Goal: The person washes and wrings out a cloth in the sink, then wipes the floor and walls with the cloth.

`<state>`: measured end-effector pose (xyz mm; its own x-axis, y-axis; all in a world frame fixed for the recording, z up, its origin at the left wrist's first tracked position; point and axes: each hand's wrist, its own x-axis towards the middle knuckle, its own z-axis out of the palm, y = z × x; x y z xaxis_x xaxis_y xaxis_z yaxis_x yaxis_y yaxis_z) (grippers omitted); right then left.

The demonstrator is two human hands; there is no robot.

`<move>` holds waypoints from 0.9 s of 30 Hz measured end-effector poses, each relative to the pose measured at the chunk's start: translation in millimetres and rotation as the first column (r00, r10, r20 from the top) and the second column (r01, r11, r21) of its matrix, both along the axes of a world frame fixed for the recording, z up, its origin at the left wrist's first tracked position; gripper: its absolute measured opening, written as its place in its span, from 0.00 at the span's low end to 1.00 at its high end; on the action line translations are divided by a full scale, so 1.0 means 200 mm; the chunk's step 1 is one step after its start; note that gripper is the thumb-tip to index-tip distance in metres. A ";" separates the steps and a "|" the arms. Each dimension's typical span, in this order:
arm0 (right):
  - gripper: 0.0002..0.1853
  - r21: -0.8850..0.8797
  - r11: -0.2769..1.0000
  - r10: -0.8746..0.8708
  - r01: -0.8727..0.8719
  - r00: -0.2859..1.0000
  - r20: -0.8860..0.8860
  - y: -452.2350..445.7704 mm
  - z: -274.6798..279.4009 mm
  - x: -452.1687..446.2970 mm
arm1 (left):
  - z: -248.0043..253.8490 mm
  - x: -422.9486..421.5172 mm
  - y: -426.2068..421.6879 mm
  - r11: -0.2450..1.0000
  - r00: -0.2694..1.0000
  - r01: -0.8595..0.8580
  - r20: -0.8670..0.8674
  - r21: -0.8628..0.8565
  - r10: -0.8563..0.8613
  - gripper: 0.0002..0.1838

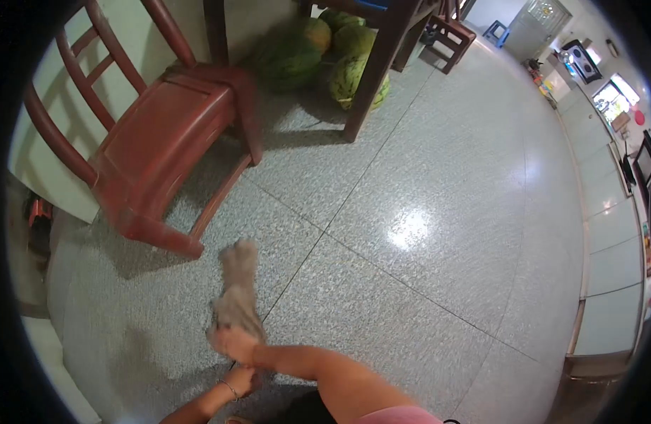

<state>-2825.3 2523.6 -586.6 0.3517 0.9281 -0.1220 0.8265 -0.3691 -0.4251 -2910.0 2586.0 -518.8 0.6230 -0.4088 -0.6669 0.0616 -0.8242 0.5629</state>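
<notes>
A grey-brown, rag-like thing [237,300], blurred by motion, stretches away from me over the speckled floor [382,318]. At its near end is my right hand [237,344], its fingers closed round the material. Just below and touching the right wrist area is my left hand [242,380], with a bracelet on its wrist. Its fingers look curled, but what they hold, if anything, is hidden.
A red wooden chair [170,127] stands at the left. Behind it, green melons [290,63] lie under a dark wooden table [375,71]. Pale cabinets [611,265] line the right side. A blue stool [496,32] is at the far back.
</notes>
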 end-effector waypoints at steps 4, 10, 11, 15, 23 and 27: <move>0.20 0.334 0.899 0.243 -0.283 0.957 0.158 -0.23 -0.19 -0.27 | -0.25 -0.16 0.05 0.998 0.994 0.040 -0.101 -0.051 -0.045 0.16; 0.32 0.158 0.943 -0.309 0.293 0.947 0.089 -0.86 0.33 0.24 | -0.39 -0.27 0.07 0.987 0.975 0.084 -0.192 -0.138 -0.110 0.19; 0.31 0.111 0.889 -0.454 0.444 0.886 0.093 -0.98 0.28 0.29 | -0.41 -0.28 0.07 0.983 0.968 0.101 -0.213 -0.155 -0.133 0.20; 0.30 -0.009 0.564 -0.812 0.826 0.556 0.175 -1.45 0.24 0.31 | -0.52 -0.32 0.06 0.908 0.911 0.411 0.057 -0.074 -0.408 0.12; 0.35 -0.181 -0.168 -0.967 0.969 -0.126 0.222 -1.67 0.29 0.23 | -0.20 -0.21 -0.12 0.943 0.994 0.101 -0.009 -0.316 -0.109 0.15; 0.34 -0.158 -0.007 -0.986 0.987 0.020 0.165 -1.31 0.29 0.37 | -0.37 -0.24 -0.08 0.955 0.998 -0.057 0.013 -0.293 0.063 0.19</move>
<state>-2751.6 2261.9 -529.5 0.9041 -0.3734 -0.2077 -0.4150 -0.8830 -0.2193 -2957.2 2569.5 -593.6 0.6657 -0.5452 -0.5095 0.0904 -0.6188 0.7803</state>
